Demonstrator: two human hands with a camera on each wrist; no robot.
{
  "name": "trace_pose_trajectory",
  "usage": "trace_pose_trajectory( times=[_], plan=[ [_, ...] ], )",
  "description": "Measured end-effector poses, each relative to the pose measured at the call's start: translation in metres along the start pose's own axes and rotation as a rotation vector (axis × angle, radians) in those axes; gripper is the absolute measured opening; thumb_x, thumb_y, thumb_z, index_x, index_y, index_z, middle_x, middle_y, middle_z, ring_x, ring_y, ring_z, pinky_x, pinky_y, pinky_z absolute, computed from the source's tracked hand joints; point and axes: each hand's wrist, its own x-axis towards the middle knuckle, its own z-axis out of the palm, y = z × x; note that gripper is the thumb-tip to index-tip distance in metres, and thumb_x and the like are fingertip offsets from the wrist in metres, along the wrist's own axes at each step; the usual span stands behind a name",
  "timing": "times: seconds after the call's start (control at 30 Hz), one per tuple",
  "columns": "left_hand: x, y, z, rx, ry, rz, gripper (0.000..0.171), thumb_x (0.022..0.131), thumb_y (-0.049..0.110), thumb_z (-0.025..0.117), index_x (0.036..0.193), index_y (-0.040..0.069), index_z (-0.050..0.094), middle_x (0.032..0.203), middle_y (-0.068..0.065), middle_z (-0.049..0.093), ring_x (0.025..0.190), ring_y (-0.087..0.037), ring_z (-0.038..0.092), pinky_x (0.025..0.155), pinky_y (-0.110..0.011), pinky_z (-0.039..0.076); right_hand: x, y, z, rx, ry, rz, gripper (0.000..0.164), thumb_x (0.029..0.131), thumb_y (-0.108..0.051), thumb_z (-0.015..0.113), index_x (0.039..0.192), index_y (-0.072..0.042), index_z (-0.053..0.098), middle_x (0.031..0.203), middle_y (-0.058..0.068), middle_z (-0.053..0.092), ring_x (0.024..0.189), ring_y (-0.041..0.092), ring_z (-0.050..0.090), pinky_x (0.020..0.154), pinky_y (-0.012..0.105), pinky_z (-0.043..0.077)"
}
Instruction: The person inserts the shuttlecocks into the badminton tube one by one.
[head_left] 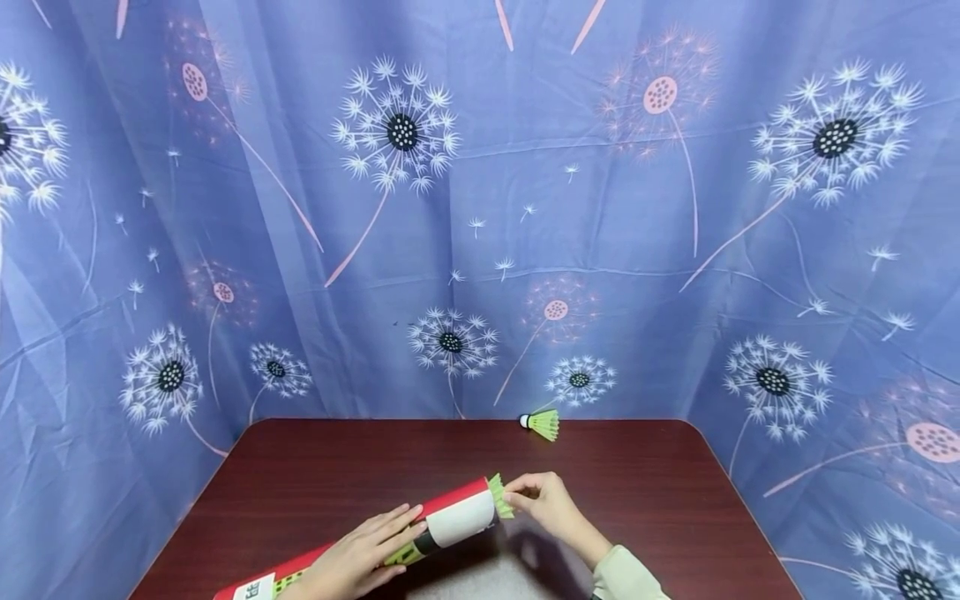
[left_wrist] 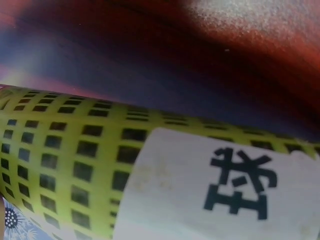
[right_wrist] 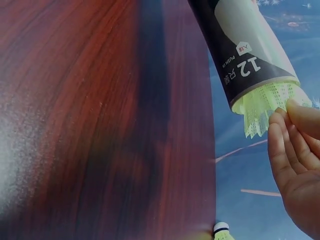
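Note:
A long shuttlecock tube [head_left: 459,518], red, white, black and yellow-green, slants up to the right over the table in the head view. My left hand [head_left: 358,557] holds it around the middle. From its right-hand mouth sticks the yellow-green skirt of a shuttlecock [right_wrist: 257,119]; its head is hidden inside. My right hand [head_left: 551,507] pinches the skirt's edge between thumb and fingertips. In the left wrist view the tube [left_wrist: 82,170] shows a checked pattern and a white label; the left fingers are mostly out of that view.
Another yellow-green shuttlecock [head_left: 542,424] with a white head lies at the table's far edge, right of centre. The dark red-brown table [head_left: 360,454] reflects light near its front. A blue curtain [head_left: 495,208] with dandelion prints hangs behind and on both sides.

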Motion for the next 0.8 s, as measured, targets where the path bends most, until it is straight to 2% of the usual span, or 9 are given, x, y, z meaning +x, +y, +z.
trace_pose_trajectory(
  times=[0.23,0.4,0.53,0.67,0.8],
  plan=[
    [0.0,0.001,0.002,-0.035,-0.009,-0.006,0.077,0.078,0.025,0.081,0.143,0.006,0.046,0.145,-0.015,0.045,0.125,-0.032,0.051,0.105,-0.031,0.04,-0.001,0.005,0.006,0.026,-0.012,0.017,0.004,0.082,0.005,0.069,0.085,0.005,0.073,0.073,0.015,0.07,0.059,-0.001,0.056,0.051,0.032,0.055],
    [0.002,0.001,0.003,-0.036,0.021,0.015,0.071,0.082,0.027,0.078,0.142,0.005,0.047,0.145,-0.014,0.046,0.123,-0.034,0.053,0.099,-0.035,0.045,-0.002,-0.006,0.011,0.02,-0.026,0.021,0.005,0.082,0.009,0.068,0.084,0.008,0.072,0.075,0.018,0.07,0.06,-0.002,0.057,0.053,0.023,0.053],
    [0.002,0.001,0.003,-0.014,0.031,0.022,0.073,0.078,0.026,0.08,0.141,0.005,0.049,0.144,-0.013,0.047,0.122,-0.034,0.054,0.095,-0.038,0.048,-0.001,-0.007,0.013,0.018,-0.035,0.035,0.005,0.083,0.006,0.069,0.084,0.008,0.072,0.076,0.018,0.07,0.06,-0.002,0.056,0.054,0.02,0.051],
    [0.001,0.003,0.002,0.002,0.017,0.01,0.078,0.075,0.025,0.083,0.142,0.006,0.048,0.144,-0.013,0.047,0.124,-0.032,0.053,0.093,-0.039,0.049,-0.001,0.006,0.01,0.05,-0.072,0.003,0.008,0.085,0.002,0.068,0.088,0.008,0.072,0.075,0.017,0.07,0.062,0.0,0.059,0.056,0.025,0.055],
    [-0.001,0.004,0.0,0.003,0.001,-0.004,0.07,0.084,0.03,0.075,0.142,0.006,0.047,0.144,-0.014,0.047,0.126,-0.031,0.051,0.101,-0.033,0.044,0.0,0.011,0.002,0.113,-0.136,-0.02,0.015,0.089,-0.001,0.064,0.095,0.012,0.069,0.079,0.023,0.069,0.067,0.012,0.066,0.061,0.039,0.058]
  ],
)
